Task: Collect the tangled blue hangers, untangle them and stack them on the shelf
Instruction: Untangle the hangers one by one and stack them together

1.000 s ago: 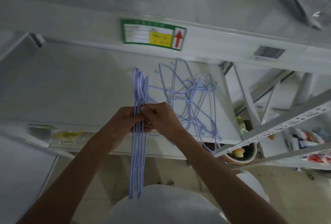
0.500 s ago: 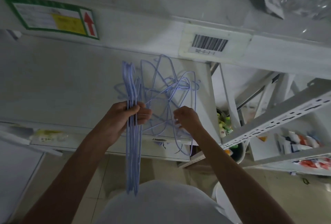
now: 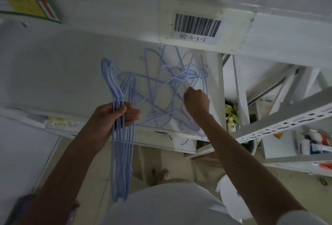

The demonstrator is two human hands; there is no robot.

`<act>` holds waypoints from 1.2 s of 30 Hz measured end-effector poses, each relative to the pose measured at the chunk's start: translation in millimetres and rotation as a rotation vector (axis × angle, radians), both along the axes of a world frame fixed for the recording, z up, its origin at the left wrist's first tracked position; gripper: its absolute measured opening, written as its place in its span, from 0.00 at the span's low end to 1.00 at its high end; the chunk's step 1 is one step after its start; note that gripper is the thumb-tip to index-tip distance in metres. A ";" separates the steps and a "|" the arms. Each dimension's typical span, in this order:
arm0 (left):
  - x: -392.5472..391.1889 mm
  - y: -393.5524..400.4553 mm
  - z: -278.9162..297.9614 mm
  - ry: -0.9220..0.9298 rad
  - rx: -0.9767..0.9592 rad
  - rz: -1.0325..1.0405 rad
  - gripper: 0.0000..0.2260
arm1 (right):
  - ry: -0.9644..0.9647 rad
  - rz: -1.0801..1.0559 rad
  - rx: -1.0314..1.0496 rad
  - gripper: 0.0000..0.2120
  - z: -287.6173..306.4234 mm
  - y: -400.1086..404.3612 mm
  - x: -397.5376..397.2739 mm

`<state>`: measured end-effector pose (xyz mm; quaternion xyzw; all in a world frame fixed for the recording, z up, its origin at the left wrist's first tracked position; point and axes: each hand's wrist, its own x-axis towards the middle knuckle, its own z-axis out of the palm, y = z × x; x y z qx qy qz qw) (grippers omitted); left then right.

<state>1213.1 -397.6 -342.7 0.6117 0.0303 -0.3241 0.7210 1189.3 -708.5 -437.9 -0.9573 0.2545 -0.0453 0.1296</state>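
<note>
A person's left hand (image 3: 116, 117) grips a neat bundle of thin blue wire hangers (image 3: 122, 153), long axis running toward the body. Just right of the bundle, the tangled blue wire hangers (image 3: 172, 90) sprawl on the white metal shelf (image 3: 53, 66). The nearer right hand (image 3: 196, 99) reaches in, fingers curled on a wire. A barcode label (image 3: 196, 26) marks the storeroom rack above.

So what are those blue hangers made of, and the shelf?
The blue hangers look like thin wire with a smooth pale-blue coating, probably plastic over metal: the rods are slim and bent. The shelf looks like white-painted metal, with a flat matte surface.
</note>
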 end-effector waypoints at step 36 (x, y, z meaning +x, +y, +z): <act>69.8 49.2 25.2 -0.161 0.024 -0.248 0.08 | -0.557 -0.917 1.083 0.15 -23.4 170.3 9.3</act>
